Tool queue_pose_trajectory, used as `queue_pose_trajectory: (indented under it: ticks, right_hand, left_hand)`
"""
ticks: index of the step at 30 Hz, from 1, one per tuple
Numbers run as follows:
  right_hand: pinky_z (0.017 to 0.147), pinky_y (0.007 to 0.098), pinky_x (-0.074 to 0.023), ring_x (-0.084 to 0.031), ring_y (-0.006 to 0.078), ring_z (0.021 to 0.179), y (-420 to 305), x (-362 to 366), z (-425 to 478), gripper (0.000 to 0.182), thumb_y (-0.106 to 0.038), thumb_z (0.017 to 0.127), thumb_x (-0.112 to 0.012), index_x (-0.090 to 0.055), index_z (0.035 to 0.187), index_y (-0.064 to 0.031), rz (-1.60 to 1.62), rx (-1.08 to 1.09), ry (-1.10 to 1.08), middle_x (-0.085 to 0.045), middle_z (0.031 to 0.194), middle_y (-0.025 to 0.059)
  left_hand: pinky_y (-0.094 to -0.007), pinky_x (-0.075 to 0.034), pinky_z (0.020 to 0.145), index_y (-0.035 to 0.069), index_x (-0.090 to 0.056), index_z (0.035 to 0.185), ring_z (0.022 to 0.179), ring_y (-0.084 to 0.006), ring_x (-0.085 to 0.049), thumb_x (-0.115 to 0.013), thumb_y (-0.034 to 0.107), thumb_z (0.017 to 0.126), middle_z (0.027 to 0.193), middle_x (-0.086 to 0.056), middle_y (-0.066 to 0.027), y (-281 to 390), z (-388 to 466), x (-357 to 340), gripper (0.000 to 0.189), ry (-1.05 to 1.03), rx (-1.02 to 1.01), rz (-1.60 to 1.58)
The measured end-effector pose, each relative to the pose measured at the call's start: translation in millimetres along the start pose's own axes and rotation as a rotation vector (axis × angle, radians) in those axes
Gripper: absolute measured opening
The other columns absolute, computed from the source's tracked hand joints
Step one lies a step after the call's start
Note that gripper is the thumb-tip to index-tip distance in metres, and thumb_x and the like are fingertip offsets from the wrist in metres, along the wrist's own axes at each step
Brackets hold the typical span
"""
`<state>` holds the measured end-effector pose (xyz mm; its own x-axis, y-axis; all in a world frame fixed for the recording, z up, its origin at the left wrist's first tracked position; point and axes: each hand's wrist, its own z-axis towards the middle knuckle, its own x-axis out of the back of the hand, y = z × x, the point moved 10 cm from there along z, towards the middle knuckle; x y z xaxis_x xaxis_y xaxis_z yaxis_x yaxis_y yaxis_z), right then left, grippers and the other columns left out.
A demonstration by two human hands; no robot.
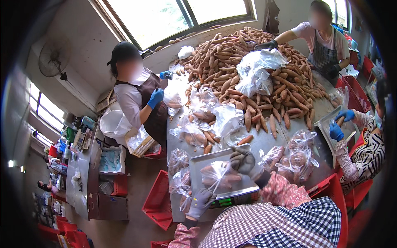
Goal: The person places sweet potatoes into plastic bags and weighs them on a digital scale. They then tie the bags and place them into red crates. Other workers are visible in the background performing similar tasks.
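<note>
A clear plastic bag of sweet potatoes point(220, 173) lies in a metal tray point(196, 161) on a scale with a lit green display point(225, 202). At the tray's near edge my left hand point(201, 203), in a grey glove, grips the bag's gathered end, which is stretched towards it. My right hand point(243, 159), also gloved, is over the tray's far right part, fingers bent, just beyond the bag. Whether anything is inside its fingers is hidden. One loose sweet potato point(245, 140) lies just past the tray's far edge.
A large heap of sweet potatoes point(223, 59) covers the table's far side. Filled bags stand left point(179, 159) and right point(301, 155) of the tray. Red crates point(158, 201) flank the table. Three co-workers stand around it; one, in blue gloves point(336, 130), holds a sweet potato.
</note>
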<state>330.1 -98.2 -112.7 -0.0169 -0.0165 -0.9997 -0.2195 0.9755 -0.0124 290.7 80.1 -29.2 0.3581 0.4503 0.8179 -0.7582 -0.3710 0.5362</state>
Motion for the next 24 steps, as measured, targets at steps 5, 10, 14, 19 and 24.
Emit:
queue_pose_trajectory:
  ticks: [5,10,14,19,24]
  right_hand:
    - [0.068,0.0207,-0.0510,-0.061,0.0151,0.076,0,-8,3,0.062,-0.001,0.087,-0.054,-0.030,0.144,-0.0114,-0.734,0.088,0.084,-0.058,0.122,0.0180]
    - [0.071,0.0240,-0.0489,-0.059,0.0107,0.081,10,-58,-1,0.078,-0.004,0.084,-0.064,-0.020,0.148,-0.0086,-1.622,0.567,0.139,-0.063,0.111,0.0099]
    - [0.081,0.0282,-0.0476,-0.058,0.0144,0.093,57,-107,-13,0.081,-0.014,0.077,-0.075,-0.031,0.143,-0.0026,-1.603,0.394,-0.038,-0.059,0.111,0.0093]
    - [0.074,0.0236,-0.0463,-0.054,0.0103,0.082,64,-107,-19,0.069,-0.010,0.079,-0.072,-0.038,0.138,-0.0004,-1.326,0.380,-0.089,-0.058,0.101,0.0059]
    - [0.056,0.0207,-0.0449,-0.053,0.0100,0.061,45,-44,-8,0.055,-0.003,0.085,-0.060,-0.039,0.136,-0.0022,-0.570,-0.132,0.072,-0.055,0.077,0.0013]
  left_hand:
    - [-0.0299,-0.044,0.059,0.001,-0.060,0.084,0.059,-0.0155,-0.054,-0.057,0.017,0.093,0.071,-0.061,-0.0050,-65,-43,-6,0.019,0.254,0.583,-0.991]
    - [-0.0233,-0.043,0.066,-0.004,-0.061,0.111,0.075,-0.0107,-0.055,-0.043,0.004,0.093,0.095,-0.064,-0.0081,-57,-10,-6,0.025,0.487,0.242,-1.351]
    - [-0.0314,-0.039,0.099,-0.005,-0.050,0.128,0.116,-0.0237,-0.054,-0.047,-0.006,0.081,0.125,-0.058,-0.0144,-21,25,24,0.047,0.347,0.232,-0.348]
    - [-0.0305,-0.043,0.095,-0.004,-0.053,0.125,0.110,-0.0216,-0.056,-0.050,-0.005,0.084,0.121,-0.059,-0.0129,-28,22,-3,0.041,0.282,0.384,-0.911]
    - [-0.0268,-0.046,0.085,-0.001,-0.055,0.116,0.094,-0.0145,-0.058,-0.053,0.005,0.090,0.107,-0.060,-0.0094,-35,16,9,0.027,0.447,0.347,-1.251]
